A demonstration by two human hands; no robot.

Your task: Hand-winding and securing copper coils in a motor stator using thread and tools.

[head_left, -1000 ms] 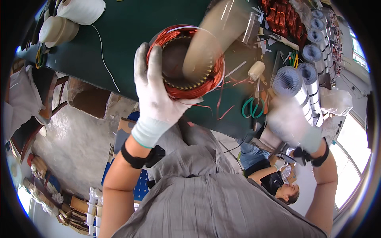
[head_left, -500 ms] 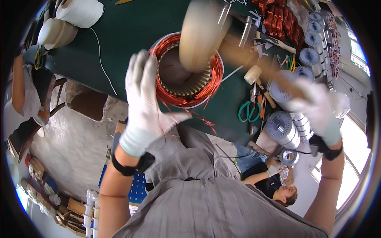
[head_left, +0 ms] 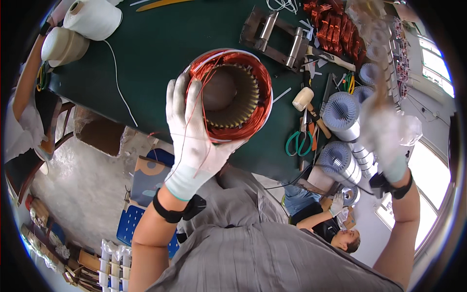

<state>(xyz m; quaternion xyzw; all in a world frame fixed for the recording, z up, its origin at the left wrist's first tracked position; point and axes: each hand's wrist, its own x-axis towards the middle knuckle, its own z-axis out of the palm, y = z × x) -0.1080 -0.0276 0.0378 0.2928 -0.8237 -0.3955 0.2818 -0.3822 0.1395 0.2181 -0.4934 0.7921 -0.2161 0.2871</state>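
Two gloved hands, apart: the left hand (head_left: 197,136) spreads against one stator (head_left: 263,100) on the table (head_left: 146,58); the right hand (head_left: 385,134), blurred, is off right, its grip unclear. One mallet (head_left: 303,99), one pair of scissors (head_left: 302,130) and two metal cylinders (head_left: 294,47) lie rightward.

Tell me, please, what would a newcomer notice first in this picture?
Probably the red wire-wound ring near the centre, with the gloved left hand at its lower-left rim. Next, the pale thread spools at the upper left and the red wire bundles at the upper right.
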